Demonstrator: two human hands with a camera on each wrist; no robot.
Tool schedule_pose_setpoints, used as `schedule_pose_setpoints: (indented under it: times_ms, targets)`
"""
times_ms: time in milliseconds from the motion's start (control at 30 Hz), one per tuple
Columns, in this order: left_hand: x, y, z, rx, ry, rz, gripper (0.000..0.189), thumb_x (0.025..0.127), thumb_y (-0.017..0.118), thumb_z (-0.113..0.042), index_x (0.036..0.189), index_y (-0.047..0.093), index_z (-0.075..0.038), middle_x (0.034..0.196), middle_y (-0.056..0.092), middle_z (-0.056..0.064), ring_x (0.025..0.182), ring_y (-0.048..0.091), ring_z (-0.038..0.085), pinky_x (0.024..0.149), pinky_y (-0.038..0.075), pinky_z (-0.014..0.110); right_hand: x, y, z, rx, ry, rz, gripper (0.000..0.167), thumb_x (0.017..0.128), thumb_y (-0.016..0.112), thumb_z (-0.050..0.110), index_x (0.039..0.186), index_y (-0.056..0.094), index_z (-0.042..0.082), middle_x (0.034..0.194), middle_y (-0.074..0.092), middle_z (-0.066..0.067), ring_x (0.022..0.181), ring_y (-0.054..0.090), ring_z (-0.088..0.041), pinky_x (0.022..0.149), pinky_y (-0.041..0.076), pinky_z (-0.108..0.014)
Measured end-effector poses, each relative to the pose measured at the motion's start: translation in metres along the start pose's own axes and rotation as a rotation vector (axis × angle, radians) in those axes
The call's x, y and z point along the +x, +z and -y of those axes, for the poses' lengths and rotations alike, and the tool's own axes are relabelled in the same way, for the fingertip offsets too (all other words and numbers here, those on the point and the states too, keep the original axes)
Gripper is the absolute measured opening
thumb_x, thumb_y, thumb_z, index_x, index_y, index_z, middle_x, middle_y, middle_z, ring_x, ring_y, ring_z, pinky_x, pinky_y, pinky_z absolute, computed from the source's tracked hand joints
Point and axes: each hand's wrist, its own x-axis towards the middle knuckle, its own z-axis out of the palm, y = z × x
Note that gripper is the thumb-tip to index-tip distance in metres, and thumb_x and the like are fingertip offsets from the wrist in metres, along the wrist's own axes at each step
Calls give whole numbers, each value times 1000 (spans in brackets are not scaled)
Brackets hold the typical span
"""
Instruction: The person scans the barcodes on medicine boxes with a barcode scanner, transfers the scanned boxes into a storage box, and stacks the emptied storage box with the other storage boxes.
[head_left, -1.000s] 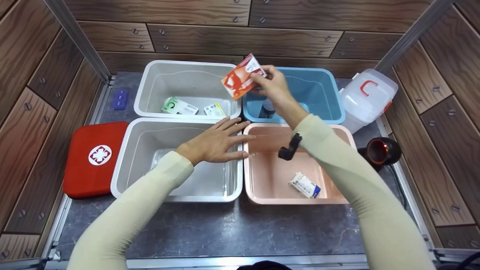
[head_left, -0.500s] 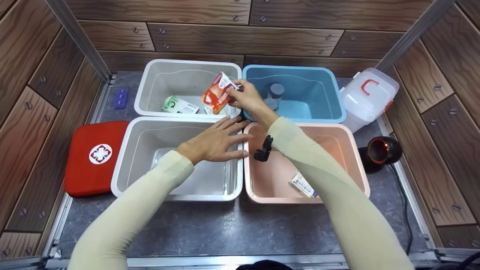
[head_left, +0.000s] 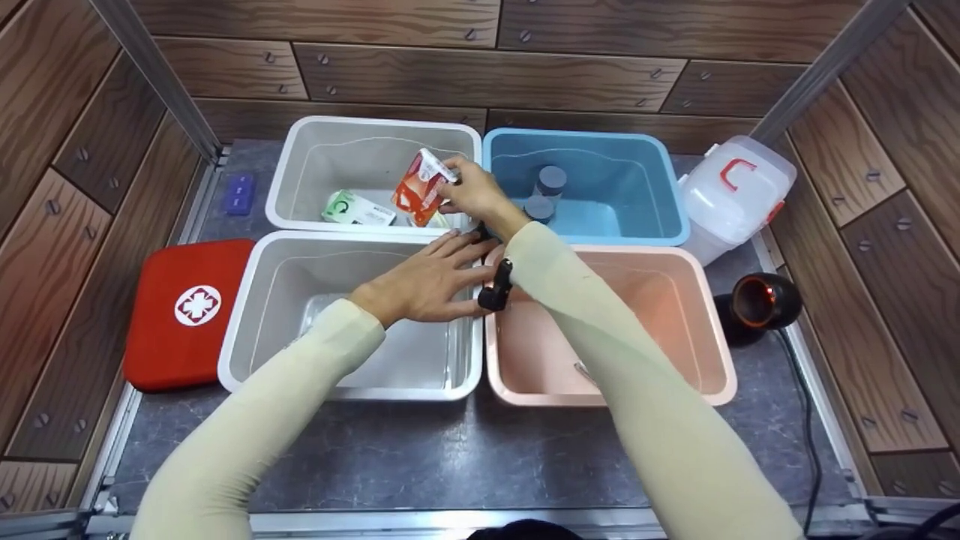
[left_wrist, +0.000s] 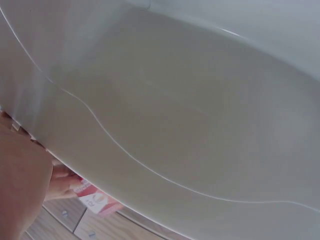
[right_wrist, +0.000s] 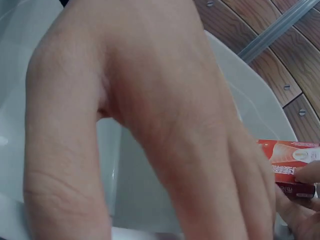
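Thumb and fingers of my right hand [head_left: 474, 193] pinch a red-and-white carton [head_left: 418, 187], tilted, over the right part of the back grey bin [head_left: 375, 122]. Below it in that bin lies a green-and-white box [head_left: 356, 210]; a smaller pale box [head_left: 442, 222] is mostly hidden behind the carton. My left hand [head_left: 420, 285] rests, fingers spread, at the right rim of the front grey bin [head_left: 345, 393]. In the right wrist view, the left hand [right_wrist: 160, 100] fills the middle, with the carton [right_wrist: 287, 155] at the right edge. The carton [left_wrist: 97, 200] also shows past the rim in the left wrist view.
A blue bin [head_left: 585, 136] holds grey-lidded bottles [head_left: 551, 180]. The pink bin [head_left: 720, 360] is partly covered by my right sleeve. A red first-aid case [head_left: 187, 330], a purple pill box [head_left: 240, 193], a clear lidded container [head_left: 739, 187] and a black round device [head_left: 765, 301] stand around the bins.
My right hand has carried the carton left and down, from between the back bins to over the back grey bin. The left hand has stayed in place.
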Motion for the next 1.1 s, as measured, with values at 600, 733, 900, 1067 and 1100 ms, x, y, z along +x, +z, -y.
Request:
schedule_pose_setpoints:
  times_ms: [600,733,900,1067,1100]
  targets:
    - [-1,0,-2,-6,-22,26,71,111,38,-68,168,45,-27,183,21,8,172,12,33,141,3,49,-49,-45,-20,55,-160,158,41,113,57,12,152,57,-2,159,55,-20,144,59,-34,115,57,-40]
    - [-2,0,-2,-15,-32,32,71,111,37,-69,170,42,-29,184,19,7,172,10,33,141,3,50,-72,-70,-22,10,-157,200,38,113,61,15,145,61,-5,148,63,-23,136,64,-36,109,61,-40]
    - [-1,-2,-4,-22,-29,37,72,110,35,-71,171,39,-32,185,16,5,172,9,34,141,1,51,-102,-100,-37,-93,-161,284,36,111,65,15,141,63,-6,137,69,-26,122,72,-40,102,65,-40]
    - [0,-2,-4,-25,-44,54,72,110,34,-73,171,37,-34,185,15,3,172,8,33,141,0,49,-125,-119,-58,-199,-112,444,34,110,65,19,138,66,-1,133,72,-22,120,72,-40,103,64,-40]
    - [0,-3,-4,-26,-44,53,72,110,34,-73,171,38,-34,185,15,3,172,9,33,141,0,49,-128,-121,-62,-207,-90,489,34,110,65,19,137,66,-1,133,72,-21,121,72,-40,104,64,-41]
